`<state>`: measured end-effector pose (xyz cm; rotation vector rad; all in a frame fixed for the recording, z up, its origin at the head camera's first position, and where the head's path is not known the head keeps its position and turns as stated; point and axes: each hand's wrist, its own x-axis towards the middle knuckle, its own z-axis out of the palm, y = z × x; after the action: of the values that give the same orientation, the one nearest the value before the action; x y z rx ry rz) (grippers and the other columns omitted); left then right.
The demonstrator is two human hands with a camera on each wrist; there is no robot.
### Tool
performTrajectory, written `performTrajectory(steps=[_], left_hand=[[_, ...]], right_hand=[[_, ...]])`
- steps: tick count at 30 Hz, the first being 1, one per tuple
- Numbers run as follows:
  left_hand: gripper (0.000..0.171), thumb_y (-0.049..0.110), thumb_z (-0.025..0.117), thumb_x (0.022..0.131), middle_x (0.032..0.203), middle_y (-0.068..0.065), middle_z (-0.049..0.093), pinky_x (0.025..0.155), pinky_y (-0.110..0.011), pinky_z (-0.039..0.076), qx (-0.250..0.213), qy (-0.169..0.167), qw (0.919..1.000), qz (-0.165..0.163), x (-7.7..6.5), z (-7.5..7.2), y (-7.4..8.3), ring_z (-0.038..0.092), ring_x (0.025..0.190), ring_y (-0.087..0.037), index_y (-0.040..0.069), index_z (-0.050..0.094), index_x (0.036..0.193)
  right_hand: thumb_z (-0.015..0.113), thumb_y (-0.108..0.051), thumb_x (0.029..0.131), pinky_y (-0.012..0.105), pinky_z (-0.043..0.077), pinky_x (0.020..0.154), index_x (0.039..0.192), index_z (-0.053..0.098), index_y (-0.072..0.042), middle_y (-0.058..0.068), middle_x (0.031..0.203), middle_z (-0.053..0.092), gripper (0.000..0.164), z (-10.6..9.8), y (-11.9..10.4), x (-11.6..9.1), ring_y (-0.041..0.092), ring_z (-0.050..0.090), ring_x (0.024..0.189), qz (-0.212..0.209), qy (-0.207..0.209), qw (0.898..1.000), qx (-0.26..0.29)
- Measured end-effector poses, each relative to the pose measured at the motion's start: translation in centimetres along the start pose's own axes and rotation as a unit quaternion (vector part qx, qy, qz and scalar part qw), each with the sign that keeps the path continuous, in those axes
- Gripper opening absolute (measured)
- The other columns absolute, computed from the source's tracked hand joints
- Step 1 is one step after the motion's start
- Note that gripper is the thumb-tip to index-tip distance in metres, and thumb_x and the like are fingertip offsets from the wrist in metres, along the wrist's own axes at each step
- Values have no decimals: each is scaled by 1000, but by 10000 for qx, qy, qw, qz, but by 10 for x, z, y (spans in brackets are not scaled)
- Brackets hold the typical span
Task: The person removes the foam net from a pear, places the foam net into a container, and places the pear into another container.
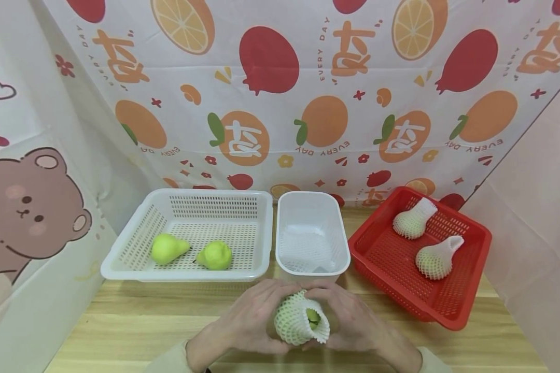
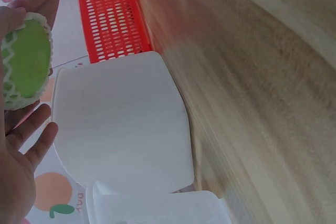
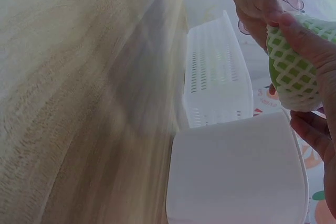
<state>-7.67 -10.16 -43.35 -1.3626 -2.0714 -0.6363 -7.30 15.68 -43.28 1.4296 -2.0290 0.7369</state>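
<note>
The netted pear (image 1: 291, 322) was held above the tabletop (image 1: 168, 305), between the left hand (image 1: 256, 316) and the right hand (image 1: 352, 318). Each hand grasped it from its own side, fingers curled around the foam net sleeve (image 1: 324, 331); neither hand was nearer. The long axis lay obliquely, the sleeve's open mouth facing right and toward the near side. The white plastic bin (image 1: 313, 272) stood just beyond; the red basket (image 1: 476, 274) bounded the right. Lateral room existed leftward.
</note>
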Motion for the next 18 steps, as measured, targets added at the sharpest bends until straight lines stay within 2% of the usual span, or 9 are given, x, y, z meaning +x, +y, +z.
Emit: performTrajectory(steps=[8,13,18], left_hand=[[108,46,99,44,121,-1,71,101,-28,59,-4,58,10000,-20,-3,1,-1,70,110,-15,3,57,134],[111,48,100,41,121,-2,72,99,-29,60,185,-77,9997,-163,-7,-1,-2,70,110,-15,3,58,134],[110,47,99,43,121,-1,72,97,-29,60,334,-239,9987,-291,-9,-2,-3,69,108,-15,3,58,134]], right_hand=[[103,-47,60,22,45,120,133,55,6,14,132,65,102,-7,1,2,25,65,122,-91,159,9997,150],[100,-51,63,19,42,122,136,55,4,13,134,65,102,-21,-1,4,22,65,123,81,16,10000,-15],[96,-57,68,23,47,119,138,55,2,12,136,63,101,-32,-4,9,22,66,123,105,-86,9997,-209]])
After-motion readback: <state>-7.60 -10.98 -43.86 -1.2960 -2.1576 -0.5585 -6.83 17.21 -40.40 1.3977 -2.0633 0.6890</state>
